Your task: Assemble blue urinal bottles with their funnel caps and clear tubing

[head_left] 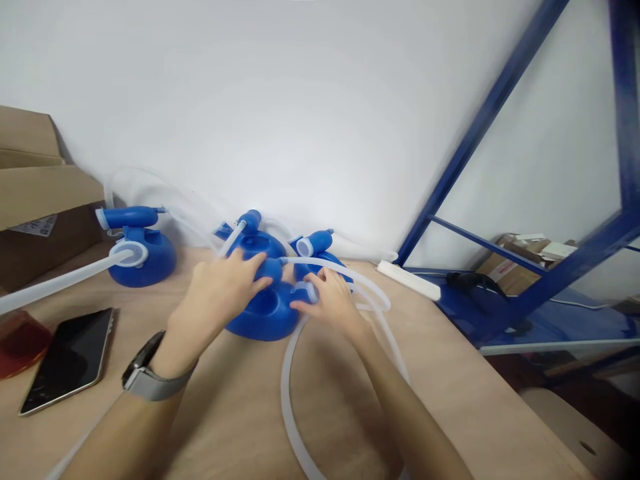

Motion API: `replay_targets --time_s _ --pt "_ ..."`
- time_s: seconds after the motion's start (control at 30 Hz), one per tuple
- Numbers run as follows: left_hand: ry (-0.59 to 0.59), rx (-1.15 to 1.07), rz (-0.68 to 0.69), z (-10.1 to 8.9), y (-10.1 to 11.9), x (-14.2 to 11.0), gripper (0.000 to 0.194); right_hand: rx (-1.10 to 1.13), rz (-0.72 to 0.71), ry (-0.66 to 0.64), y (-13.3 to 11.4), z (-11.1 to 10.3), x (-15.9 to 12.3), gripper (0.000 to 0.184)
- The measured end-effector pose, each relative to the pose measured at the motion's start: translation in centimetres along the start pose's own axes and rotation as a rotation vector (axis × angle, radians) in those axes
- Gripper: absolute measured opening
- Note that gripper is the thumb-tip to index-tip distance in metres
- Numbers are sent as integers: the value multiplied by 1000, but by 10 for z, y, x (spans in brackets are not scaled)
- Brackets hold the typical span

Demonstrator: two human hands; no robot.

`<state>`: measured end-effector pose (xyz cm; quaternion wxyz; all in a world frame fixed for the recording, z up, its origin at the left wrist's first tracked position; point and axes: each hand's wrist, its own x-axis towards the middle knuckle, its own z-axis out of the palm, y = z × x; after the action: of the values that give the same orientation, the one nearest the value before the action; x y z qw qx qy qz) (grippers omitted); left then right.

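Note:
A blue plastic urinal bottle [265, 320] with a pale translucent hose [295, 413] lies on the wooden table in front of me. My left hand [225, 287] rests on its upper left side, thumb and fingers spread about the blue neck [271, 268]. My right hand [333, 297] curls around the whitish cap [311, 291] at the bottle's right side, with the thumb below it. Part of the cap is hidden by those fingers. A hose runs from the neck over my right hand and loops down to the right.
More blue bottles with hoses stand along the wall: one at left [145, 257], others behind my hands. A phone [70, 360], a reddish container [20, 341] and a cardboard box [45, 200] are at left. A white power strip [409, 280] lies near the blue metal frame [470, 127].

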<state>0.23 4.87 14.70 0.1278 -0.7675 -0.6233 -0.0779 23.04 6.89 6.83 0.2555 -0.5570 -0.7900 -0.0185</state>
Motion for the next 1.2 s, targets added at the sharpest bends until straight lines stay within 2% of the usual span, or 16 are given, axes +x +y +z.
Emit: replay_targets --time_s 0.1,0.2,0.3,0.4,0.47,0.53,0.6,0.67,0.7,0.77,0.83,0.9,1.03,1.13,1.2 --pt "94 -32 -41 11 29 7 39 73 -46 -112 -12 -3 -2 51" --pt "195 -136 -54 30 44 20 39 78 21 -196 -25 -8 -2 39" --pt "184 -346 15 39 31 31 45 107 71 -187 -27 -22 -2 32" --pt "182 -707 145 26 4 30 63 195 36 -136 -18 -52 -5 27" --pt "202 -937 210 6 -10 19 67 213 -17 -30 -11 -81 -12 26" --pt "257 -1087 280 -15 -17 5 59 233 -51 135 -6 -112 -23 26" --pt "409 -1095 299 -31 -18 -8 50 278 1 282 1 -141 -39 28" --pt "535 -1035 296 -39 -16 -14 43 329 98 481 10 -166 -55 31" --pt "552 -1014 298 -40 -16 -15 40 326 149 585 15 -176 -63 33" --pt "505 -1013 322 -38 -14 -12 36 266 231 770 29 -190 -77 37" --pt "426 -1020 338 -33 -13 -7 34 144 343 878 45 -199 -86 42" --pt "372 -1004 347 -30 -11 -3 33 -35 528 849 63 -203 -91 47" --pt "302 -948 433 -27 -8 -1 27 -370 909 485 108 -199 -89 53" --pt "274 -913 488 -26 -10 -2 25 -373 974 242 143 -189 -87 48" --pt "288 -902 498 -25 -11 -3 24 -304 962 180 161 -178 -85 48"
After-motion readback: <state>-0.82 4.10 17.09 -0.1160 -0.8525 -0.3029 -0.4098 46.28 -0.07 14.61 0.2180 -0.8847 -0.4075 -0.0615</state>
